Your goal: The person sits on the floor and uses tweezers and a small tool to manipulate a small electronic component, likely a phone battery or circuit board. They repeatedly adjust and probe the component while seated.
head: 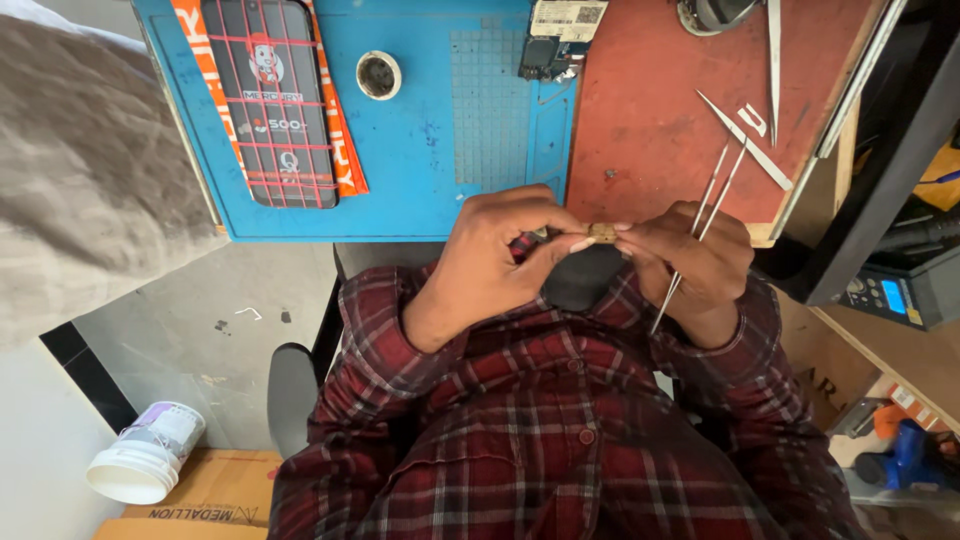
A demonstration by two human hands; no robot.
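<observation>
Hands point(600, 255) above blue mat point(420, 150), red desk point(650, 110).

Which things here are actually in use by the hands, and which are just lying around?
In use: small brown part, pinched by left hand and right hand; tweezers in right hand.

Lying about: phone, tape roll, spare tweezers, white tub.

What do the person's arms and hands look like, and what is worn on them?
Both arms wear long sleeves of a dark red plaid shirt with grey and black stripes, reaching to the wrists. The left hand and right hand are bare: no gloves, rings or watch are visible.
</observation>
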